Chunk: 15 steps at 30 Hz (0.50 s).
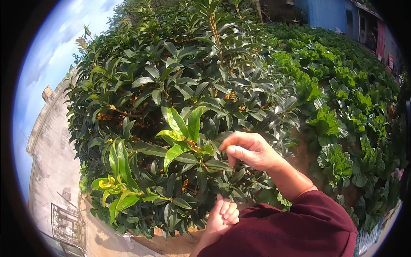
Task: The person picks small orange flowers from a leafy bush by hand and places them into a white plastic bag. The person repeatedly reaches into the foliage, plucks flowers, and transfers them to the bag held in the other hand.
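Observation:
A dense bush [180, 90] with dark glossy leaves and small orange flower clusters [231, 96] fills the middle. My right hand [250, 150] is at its front side, thumb and fingers pinched together; anything between them is too small to see. Just left of those fingertips is a sprig of bright green young leaves [177, 128]. Lower down, my left hand [222, 215] is closed with curled fingers in front of the lower leaves, and its palm contents are hidden. More orange flowers [185, 186] show among leaves to the left of it.
Another pale young shoot [122, 171] sticks out at the lower left. Rows of leafy green vegetables [334, 162] grow on the right. A grey wall [53, 158] with a metal frame [67, 222] stands at left, and a blue building [327, 15] at the far right.

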Motion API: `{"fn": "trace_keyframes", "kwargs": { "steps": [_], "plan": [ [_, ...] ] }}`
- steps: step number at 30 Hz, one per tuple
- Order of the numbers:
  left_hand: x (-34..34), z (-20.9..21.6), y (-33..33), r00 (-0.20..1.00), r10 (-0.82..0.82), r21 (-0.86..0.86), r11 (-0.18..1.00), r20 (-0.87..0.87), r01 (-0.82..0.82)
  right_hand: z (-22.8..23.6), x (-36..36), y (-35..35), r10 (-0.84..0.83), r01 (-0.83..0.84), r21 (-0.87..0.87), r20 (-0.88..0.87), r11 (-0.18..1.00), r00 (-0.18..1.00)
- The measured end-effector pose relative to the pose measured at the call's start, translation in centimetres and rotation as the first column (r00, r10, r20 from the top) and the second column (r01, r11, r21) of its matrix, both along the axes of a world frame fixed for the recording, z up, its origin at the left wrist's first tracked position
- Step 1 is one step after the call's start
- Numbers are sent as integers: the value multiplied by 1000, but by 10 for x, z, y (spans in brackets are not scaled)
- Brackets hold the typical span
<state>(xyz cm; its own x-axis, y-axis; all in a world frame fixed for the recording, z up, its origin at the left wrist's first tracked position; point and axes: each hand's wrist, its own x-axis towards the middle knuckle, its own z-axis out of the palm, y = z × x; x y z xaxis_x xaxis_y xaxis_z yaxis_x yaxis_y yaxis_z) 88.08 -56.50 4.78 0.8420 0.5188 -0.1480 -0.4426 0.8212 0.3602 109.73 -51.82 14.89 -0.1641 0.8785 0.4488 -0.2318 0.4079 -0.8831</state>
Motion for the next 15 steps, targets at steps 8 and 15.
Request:
{"fn": "trace_keyframes", "kwargs": {
  "steps": [8, 15],
  "plan": [
    [28, -2, 2, 976, -145, 80, 984, -164, 160, -45, 103, -25, -635, 648, 13, -179, 762, 751],
    [55, -23, 2, 922, -289, -78, 957, -259, 278, -141, 181, -107, -830, 797, -343, -456, 496, 320]
  ]
}}
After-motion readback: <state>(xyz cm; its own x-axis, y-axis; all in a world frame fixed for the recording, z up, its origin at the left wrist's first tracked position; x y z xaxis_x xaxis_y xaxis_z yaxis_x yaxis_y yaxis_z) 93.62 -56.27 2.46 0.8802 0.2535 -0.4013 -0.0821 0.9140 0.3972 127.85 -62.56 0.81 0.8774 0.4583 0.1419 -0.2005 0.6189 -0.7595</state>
